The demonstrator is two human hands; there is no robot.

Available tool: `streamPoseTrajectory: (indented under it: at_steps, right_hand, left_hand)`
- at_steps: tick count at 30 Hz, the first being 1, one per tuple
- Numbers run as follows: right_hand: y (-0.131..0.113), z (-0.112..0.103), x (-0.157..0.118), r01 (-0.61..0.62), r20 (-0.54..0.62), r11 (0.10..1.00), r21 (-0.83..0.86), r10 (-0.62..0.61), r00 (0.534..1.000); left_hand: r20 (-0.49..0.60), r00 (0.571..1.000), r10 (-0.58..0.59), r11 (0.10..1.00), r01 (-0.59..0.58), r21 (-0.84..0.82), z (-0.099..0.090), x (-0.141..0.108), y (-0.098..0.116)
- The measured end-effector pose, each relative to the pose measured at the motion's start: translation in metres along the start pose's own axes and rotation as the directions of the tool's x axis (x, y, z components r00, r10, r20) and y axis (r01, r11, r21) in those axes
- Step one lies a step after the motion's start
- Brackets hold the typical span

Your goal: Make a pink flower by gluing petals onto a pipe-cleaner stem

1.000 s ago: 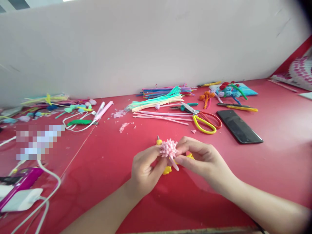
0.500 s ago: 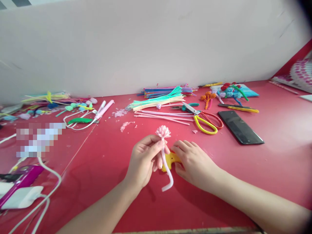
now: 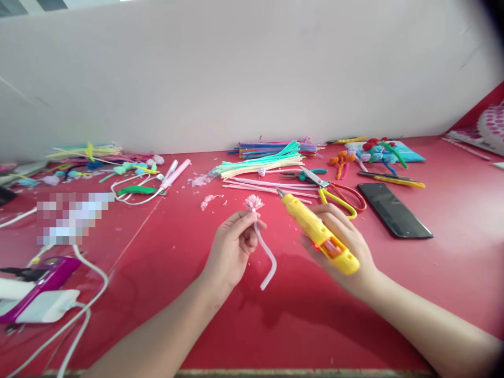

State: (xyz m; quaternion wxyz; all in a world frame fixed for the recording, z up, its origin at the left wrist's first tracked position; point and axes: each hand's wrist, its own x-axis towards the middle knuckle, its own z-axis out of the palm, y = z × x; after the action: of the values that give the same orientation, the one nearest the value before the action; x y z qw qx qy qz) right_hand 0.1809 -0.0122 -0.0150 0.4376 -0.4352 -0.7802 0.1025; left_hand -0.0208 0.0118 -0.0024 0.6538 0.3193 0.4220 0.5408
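Note:
Between thumb and fingers, my left hand [image 3: 232, 244] pinches a pink pipe-cleaner flower [image 3: 252, 203] just below its fluffy head. Its pale stem [image 3: 269, 257] hangs down and bends toward me. My right hand [image 3: 354, 247] is wrapped round a yellow hot glue gun [image 3: 315, 228], raised above the table. The metal nozzle points up and left, a short way right of the flower head and apart from it. Most fingers of my right hand are hidden behind the gun's body.
Beyond my hands lie scissors [image 3: 340, 202], loose pink pipe cleaners [image 3: 268, 190] and a bundle of coloured ones [image 3: 263, 164]. A black phone [image 3: 395, 211] is at the right. White cables [image 3: 94, 286] and a pink curling-iron-like tool [image 3: 175, 174] occupy the left side. Pink fluff scraps [image 3: 209, 201] lie ahead.
My right hand has lifted the yellow glue gun off the table, turning its nozzle up and left. The flower in my left hand has moved slightly up and left in view.

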Motion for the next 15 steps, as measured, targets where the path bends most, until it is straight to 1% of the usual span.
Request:
streamPoseTrajectory:
  at_steps: [2, 4, 6, 9, 12, 15]
  right_hand:
    - [-0.0047, -0.0006, -0.0023, 0.028, 0.058, 0.997, 0.067, -0.032, 0.998]
    - [-0.0075, 0.0004, -0.0044, 0.016, 0.137, 0.994, 0.109, -0.031, 0.990]
    - [-0.0078, 0.0016, -0.0057, 0.001, 0.170, 0.992, 0.127, -0.023, 0.985]
    - [-0.0058, 0.0024, -0.0063, -0.005, 0.172, 0.993, 0.120, -0.016, 0.985]
    - [-0.0052, 0.0016, -0.0059, -0.044, 0.162, 0.995, 0.089, 0.029, 0.986]
    - [-0.0065, 0.0007, -0.0052, -0.053, 0.151, 0.998, 0.046, 0.045, 0.987]
  left_hand:
    - [0.000, 1.000, 0.011, 1.000, -0.011, 0.011, -0.0001, 0.0000, -0.0010]
    - [0.010, 1.000, 0.023, 1.000, -0.023, 0.011, 0.0004, -0.0005, -0.0015]
    - [0.021, 1.000, 0.020, 1.000, -0.020, 0.005, 0.0013, -0.0016, -0.0017]
    - [0.033, 0.999, -0.006, 1.000, 0.006, 0.005, 0.0033, -0.0035, -0.0024]
    - [0.052, 0.999, -0.017, 1.000, 0.017, -0.005, 0.0045, -0.0052, -0.0038]
    - [0.063, 0.998, -0.026, 0.999, 0.028, -0.022, 0.0047, -0.0065, -0.0050]
